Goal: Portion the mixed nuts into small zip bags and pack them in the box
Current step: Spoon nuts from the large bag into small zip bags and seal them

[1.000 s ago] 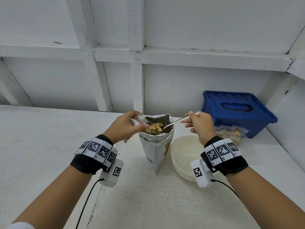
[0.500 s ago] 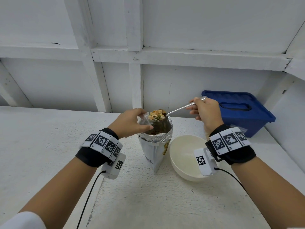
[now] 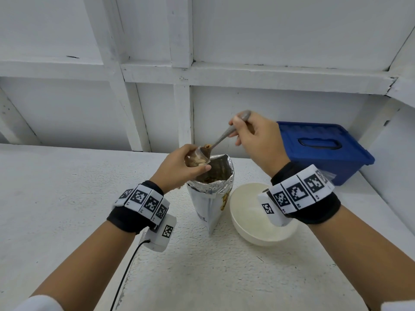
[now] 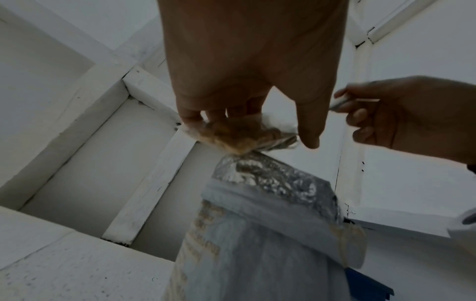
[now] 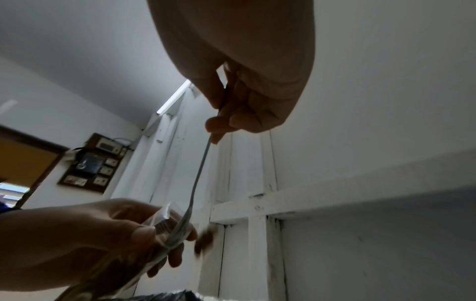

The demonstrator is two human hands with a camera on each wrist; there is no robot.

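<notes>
The right hand [image 3: 253, 140] pinching the spoon [image 3: 221, 140] has lifted and tipped it into the small zip bag [image 3: 197, 159], pinched by the left hand [image 3: 177, 169] above the foil nut pouch [image 3: 211, 189]; the load seems emptied.

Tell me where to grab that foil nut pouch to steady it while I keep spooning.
Probably grip the foil pouch at mid-body from its left side. It stands upright with its mouth open, the bowl crowds its right, and a mid-body hold leaves the opening free for the spoon.
</notes>
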